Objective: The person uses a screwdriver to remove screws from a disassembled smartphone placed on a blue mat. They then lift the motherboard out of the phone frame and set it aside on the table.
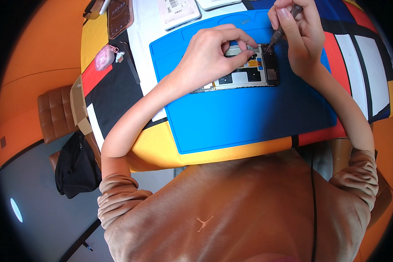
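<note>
An opened phone (240,77) with exposed inner parts lies on a blue mat (218,122). My left hand (214,54) is over the phone's left part, fingers curled, with thumb and index fingertips at its upper right area; whether they pinch a small part there is unclear. My right hand (303,43) grips a dark pen-like screwdriver (276,36), its tip down at the phone's dark right end, near my left fingertips.
A phone with lit screen (119,17), pink case (104,57), dark bar (131,65) and white devices (177,12) sit on the patterned table cover (139,150). Beyond are a brown chair (54,111) and black bag (74,168).
</note>
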Demonstrator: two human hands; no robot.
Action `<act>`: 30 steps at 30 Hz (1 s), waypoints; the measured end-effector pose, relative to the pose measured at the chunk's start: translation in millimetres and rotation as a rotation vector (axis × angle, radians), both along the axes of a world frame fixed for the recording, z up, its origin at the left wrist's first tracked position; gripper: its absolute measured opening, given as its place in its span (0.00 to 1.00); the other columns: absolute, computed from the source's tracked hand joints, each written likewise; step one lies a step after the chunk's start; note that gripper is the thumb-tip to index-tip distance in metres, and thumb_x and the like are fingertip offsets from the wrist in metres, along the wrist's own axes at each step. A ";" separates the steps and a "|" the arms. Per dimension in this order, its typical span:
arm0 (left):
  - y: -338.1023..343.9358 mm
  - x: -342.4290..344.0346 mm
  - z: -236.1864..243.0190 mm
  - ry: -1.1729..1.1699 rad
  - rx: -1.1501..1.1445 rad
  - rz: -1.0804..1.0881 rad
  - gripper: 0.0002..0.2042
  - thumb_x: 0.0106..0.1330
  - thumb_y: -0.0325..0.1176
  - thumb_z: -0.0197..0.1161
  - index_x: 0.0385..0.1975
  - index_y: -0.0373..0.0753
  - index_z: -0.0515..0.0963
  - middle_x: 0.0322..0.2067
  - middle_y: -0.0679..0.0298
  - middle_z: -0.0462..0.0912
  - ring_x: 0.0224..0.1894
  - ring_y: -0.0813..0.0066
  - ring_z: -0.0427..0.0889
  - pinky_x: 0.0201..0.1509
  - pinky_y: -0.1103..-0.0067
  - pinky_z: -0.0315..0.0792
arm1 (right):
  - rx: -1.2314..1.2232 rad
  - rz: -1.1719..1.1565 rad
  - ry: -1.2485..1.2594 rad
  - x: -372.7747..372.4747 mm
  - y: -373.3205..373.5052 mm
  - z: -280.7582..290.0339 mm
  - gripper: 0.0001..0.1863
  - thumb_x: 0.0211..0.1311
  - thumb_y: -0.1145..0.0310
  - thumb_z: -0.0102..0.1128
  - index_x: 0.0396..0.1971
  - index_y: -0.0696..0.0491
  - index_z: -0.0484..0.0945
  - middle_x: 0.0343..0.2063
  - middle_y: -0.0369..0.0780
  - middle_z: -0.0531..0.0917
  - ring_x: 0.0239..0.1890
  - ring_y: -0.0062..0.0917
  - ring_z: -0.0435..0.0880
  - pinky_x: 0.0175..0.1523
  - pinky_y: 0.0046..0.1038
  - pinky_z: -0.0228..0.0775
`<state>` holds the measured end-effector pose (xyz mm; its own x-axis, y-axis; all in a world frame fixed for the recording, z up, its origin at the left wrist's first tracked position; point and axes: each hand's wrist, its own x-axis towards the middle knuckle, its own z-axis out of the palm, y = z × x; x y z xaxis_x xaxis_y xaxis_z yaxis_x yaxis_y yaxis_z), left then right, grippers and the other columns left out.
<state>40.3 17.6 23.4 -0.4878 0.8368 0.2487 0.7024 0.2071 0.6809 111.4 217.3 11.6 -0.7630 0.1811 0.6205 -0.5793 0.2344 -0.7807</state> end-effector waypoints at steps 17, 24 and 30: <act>0.1 -0.9 0.9 0.010 -0.017 -0.009 0.10 0.64 0.28 0.69 0.44 0.43 0.88 0.31 0.72 0.82 0.21 0.86 0.61 0.24 0.84 0.58 | 0.375 -0.042 0.113 4.3 6.0 0.3 0.05 0.75 0.77 0.50 0.47 0.57 0.70 0.27 0.34 0.76 0.25 0.11 0.71 0.31 0.16 0.63; -0.4 -0.1 2.2 0.013 -0.019 -0.012 0.10 0.64 0.29 0.69 0.44 0.42 0.88 0.32 0.71 0.82 0.20 0.85 0.62 0.25 0.83 0.59 | 0.467 -0.051 0.117 7.1 9.2 5.1 0.05 0.73 0.78 0.53 0.45 0.57 0.73 0.30 0.36 0.76 0.24 0.14 0.72 0.30 0.19 0.63; 0.3 0.1 2.3 0.047 -0.018 -0.007 0.09 0.64 0.31 0.70 0.43 0.42 0.88 0.31 0.70 0.81 0.20 0.84 0.63 0.25 0.82 0.59 | 0.686 -0.086 0.331 -11.9 11.7 28.0 0.08 0.63 0.81 0.57 0.40 0.55 0.73 0.33 0.41 0.78 0.35 0.28 0.80 0.40 0.26 0.70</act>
